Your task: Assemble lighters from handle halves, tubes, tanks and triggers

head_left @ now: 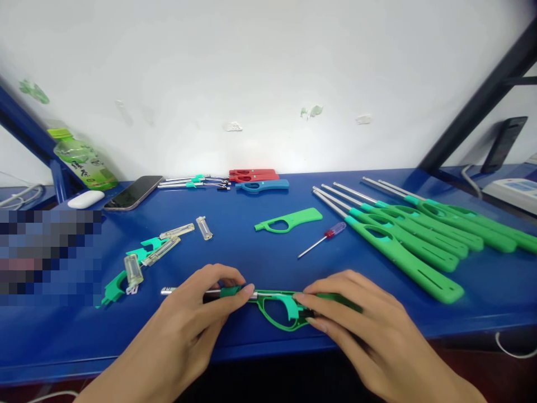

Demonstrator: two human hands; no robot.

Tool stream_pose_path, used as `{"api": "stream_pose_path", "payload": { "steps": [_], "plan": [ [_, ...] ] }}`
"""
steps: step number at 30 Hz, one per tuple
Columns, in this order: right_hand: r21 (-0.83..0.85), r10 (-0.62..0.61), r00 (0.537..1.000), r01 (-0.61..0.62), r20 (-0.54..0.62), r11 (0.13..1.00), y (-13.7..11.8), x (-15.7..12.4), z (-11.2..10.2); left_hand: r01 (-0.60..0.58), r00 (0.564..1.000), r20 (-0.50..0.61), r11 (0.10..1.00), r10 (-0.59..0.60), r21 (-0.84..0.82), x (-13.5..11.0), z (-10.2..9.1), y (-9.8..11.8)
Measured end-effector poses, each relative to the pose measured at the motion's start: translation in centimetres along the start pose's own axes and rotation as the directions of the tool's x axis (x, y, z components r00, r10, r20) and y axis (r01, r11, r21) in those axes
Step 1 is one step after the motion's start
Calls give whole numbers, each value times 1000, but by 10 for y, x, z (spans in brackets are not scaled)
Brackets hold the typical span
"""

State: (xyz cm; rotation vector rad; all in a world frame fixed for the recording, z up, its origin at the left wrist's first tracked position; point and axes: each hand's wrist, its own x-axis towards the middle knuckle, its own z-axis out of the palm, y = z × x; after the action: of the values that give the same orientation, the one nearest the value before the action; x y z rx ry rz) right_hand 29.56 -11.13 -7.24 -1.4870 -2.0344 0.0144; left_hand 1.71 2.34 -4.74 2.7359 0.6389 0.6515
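A half-open green stick lighter (pixel 277 307) lies on the blue table (pixel 251 252) near its front edge, metal tube pointing left. My left hand (pixel 201 310) pinches the tube and the teal collar at the lighter's front. My right hand (pixel 356 319) presses its fingers on the green handle beside the teal trigger. A loose green handle shell (pixel 289 220) lies a little farther back. A small screwdriver (pixel 323 239) with a red and blue grip lies to its right.
Several finished green lighters (pixel 403 235) lie in a row at right. Loose teal parts and clear fuel tanks (pixel 142 254) sit at left. Red and blue shells (pixel 255 179), a phone (pixel 132 193), a white case (pixel 85 199) and a green bottle (pixel 81 159) stand at the back.
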Motion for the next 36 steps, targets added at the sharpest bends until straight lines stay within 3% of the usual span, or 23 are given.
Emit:
{"api": "stream_pose_path", "payload": {
  "steps": [7,18,23,27,32,36],
  "plan": [
    [-2,1,1000,-1,-11,1000,-1,0,1,-8,996,89,1000,7,12,0,-6,-3],
    [7,-1,1000,1,1,1000,-1,0,0,-79,997,-7,995,80,67,-1,-2,-7],
    [8,6,1000,-5,-12,1000,-1,1,0,-54,998,36,998,53,26,1,-1,-8],
    [8,5,1000,-5,-20,1000,0,2,1,-86,996,-23,996,86,10,0,1,-2],
    [17,0,1000,0,-21,1000,0,3,1,-44,997,-57,999,44,2,4,8,10],
    [41,-4,998,7,-70,999,-1,5,0,-56,994,-98,998,57,19,6,14,8]
  ]
}}
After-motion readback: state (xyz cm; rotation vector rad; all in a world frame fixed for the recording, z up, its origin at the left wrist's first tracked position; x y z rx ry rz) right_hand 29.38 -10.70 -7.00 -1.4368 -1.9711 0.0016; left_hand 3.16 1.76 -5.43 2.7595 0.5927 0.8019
